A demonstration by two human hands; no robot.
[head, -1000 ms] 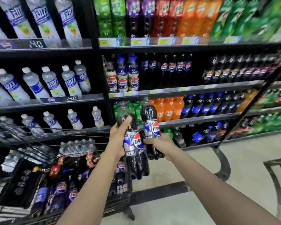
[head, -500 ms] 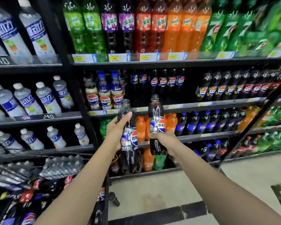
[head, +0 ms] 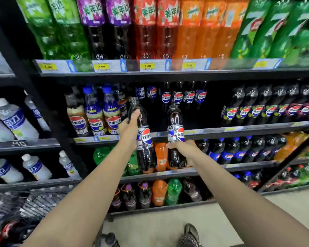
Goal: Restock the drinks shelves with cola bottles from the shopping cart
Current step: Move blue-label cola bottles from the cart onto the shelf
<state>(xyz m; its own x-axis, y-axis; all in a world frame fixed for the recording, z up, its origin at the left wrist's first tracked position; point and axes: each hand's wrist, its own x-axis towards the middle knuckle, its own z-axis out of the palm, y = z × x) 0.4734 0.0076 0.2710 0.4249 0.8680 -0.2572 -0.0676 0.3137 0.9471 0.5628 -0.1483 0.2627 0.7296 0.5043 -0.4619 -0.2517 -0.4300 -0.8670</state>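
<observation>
— What is gripped, and by which of the hands?

— The left cola bottle (head: 144,139) is clasped by the left hand (head: 130,124), with the fingers curled round its shoulder just under the neck. The right cola bottle (head: 176,134) is clasped by the right hand (head: 183,146), which is closed round the body just below the label.

— Where are they placed against the cola shelf (head: 239,130)?

— Both are held in front of its lip, and neither is set on it. The necks are raised above the lip and the bases hang below it. The left one is tilted slightly, the right one is kept nearly upright, and the two are held apart, side by side.

— How are the bottles to be described?

— Clear plastic filled with near-black cola is seen, narrowed to a slim neck. Each is wrapped in a silver-and-dark label marked with a round red, white and blue emblem. The cap colours cannot be told through the blur.

— What else is seen around that shelf?

— Blue-capped bottles (head: 103,113) are stood on it to the left of the held pair, smaller cola bottles (head: 177,97) at its back, and black-labelled bottles (head: 257,107) along its right. The shopping cart (head: 36,202) is seen well below it to the left, blurred.
</observation>
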